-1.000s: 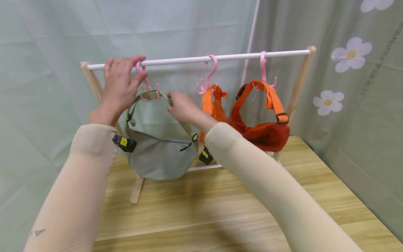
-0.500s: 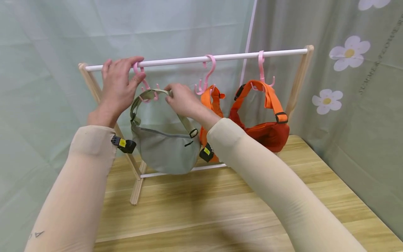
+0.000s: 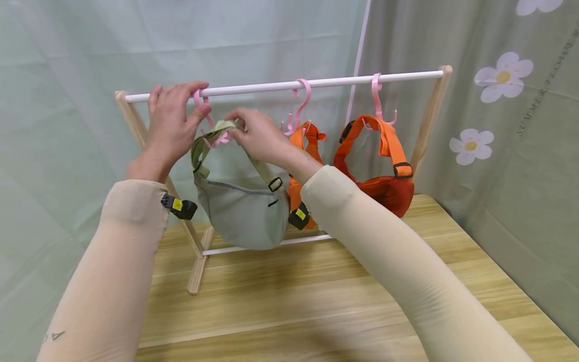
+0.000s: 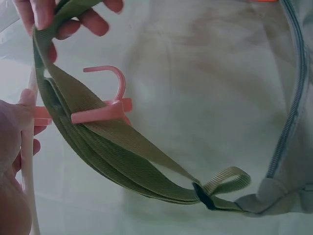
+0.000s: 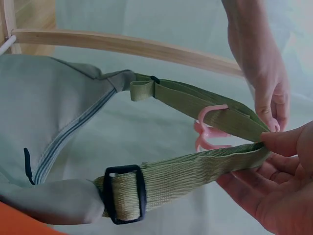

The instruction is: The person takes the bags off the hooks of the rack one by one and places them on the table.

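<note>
A grey-green crossbody bag [image 3: 244,213] hangs below my right hand [image 3: 262,136], which pinches the top of its green strap [image 5: 195,174]. One side of the strap passes over a prong of the left pink hook [image 4: 105,112], as the left wrist view shows. My left hand [image 3: 172,120] grips the white rail [image 3: 253,88] at that hook's top, thumb against the hook. In the right wrist view the strap is folded between thumb and fingers, with the black slide buckle [image 5: 124,194] below.
To the right, an orange bag [image 3: 304,193] and a red-orange bag [image 3: 386,193] hang from two more pink hooks. The wooden rack [image 3: 434,115] stands on a wood-grain table [image 3: 253,306], before pale green curtains [image 3: 280,30].
My right hand has risen slightly and moved left with the strap, lifting its top above the hook's prongs. The bag has shifted up and right. My left hand has stayed on the rail.
</note>
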`<state>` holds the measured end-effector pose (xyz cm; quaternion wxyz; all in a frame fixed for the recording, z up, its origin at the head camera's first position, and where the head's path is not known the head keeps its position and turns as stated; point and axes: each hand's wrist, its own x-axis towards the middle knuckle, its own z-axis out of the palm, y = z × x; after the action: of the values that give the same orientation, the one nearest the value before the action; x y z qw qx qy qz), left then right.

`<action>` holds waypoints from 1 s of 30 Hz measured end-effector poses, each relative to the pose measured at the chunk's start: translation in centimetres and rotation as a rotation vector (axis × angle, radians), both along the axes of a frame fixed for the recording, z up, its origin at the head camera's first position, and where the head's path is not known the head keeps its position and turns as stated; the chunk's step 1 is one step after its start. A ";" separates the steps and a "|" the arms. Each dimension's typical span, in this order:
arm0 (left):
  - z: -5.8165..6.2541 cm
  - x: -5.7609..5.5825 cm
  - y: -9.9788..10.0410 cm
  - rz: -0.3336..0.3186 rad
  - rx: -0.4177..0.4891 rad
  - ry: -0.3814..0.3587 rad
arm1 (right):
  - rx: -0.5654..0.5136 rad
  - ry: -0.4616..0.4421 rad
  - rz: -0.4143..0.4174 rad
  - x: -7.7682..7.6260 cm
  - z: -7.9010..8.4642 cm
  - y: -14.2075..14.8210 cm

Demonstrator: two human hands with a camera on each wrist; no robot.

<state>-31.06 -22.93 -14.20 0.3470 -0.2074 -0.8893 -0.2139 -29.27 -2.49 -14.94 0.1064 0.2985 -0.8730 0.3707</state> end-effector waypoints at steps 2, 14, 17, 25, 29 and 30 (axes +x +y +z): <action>0.0 0.0 0.0 0.003 0.002 -0.004 | -0.028 -0.008 0.030 0.1 0.2 0.1; 0.1 -0.2 0.0 0.009 -0.005 -0.014 | -0.063 -0.035 0.121 0.6 0.4 0.8; 0.1 -0.2 0.1 0.012 -0.012 -0.019 | -0.056 -0.035 0.131 0.7 0.3 1.0; 0.0 0.5 -0.2 -0.006 -0.026 -0.032 | -0.053 -0.002 0.164 1.4 0.2 1.9; -0.8 1.6 -0.7 -0.035 0.024 0.030 | -0.063 -0.001 0.169 1.8 0.2 2.2; -1.1 1.9 -1.0 -0.049 0.038 0.050 | -0.065 0.000 0.170 1.9 0.2 2.2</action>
<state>-29.17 -23.88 -15.34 0.3677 -0.2281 -0.8707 -0.2338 -27.36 -0.27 -14.77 0.0841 0.3678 -0.8320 0.4067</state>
